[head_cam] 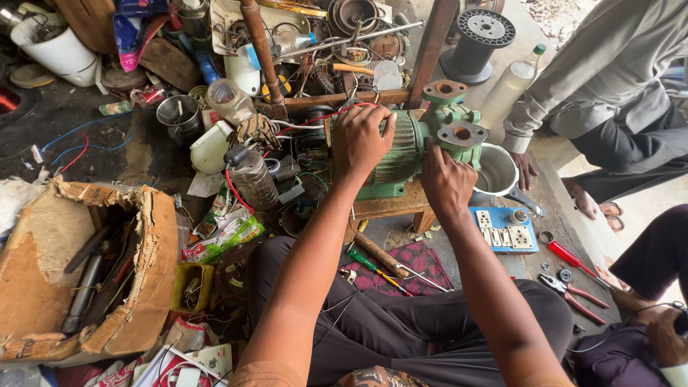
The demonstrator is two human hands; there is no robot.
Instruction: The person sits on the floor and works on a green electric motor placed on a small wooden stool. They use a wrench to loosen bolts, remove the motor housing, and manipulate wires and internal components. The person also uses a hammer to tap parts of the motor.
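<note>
**Both hands on the green pump**

Cluttered workshop ground surrounds a low wooden stool [390, 208] where a green pump [423, 143] sits, its two round flanged ports facing up and toward the right. Cans, jars, wire and coils crowd the space behind it; a torn cardboard box [93, 272] of tools lies off to the left.

The left hand [362, 140] lies flat over the ribbed motor body, fingers spread and curled over the far end where red and white wires [315, 123] run in. It presses down rather than pinching anything. The right hand [446, 183] rests against the pump end just below the nearer port, fingers bent against the casting; whether it holds a small part underneath, I cannot tell.

By my reading, this is a steadying or positioning step: the unit is being held firm on the stool, or turned, before any tool is applied. No tool is in either hand. A green screwdriver [367, 262] lies on the patterned mat [408, 269] below the stool, with red pliers [577, 294] and a blue switch plate [505, 229] to the right.

A next move would likely call for one hand to keep the motor pinned while the other frees itself for a tool. Two other people sit at the right edge, their hands well apart from the pump.
</note>
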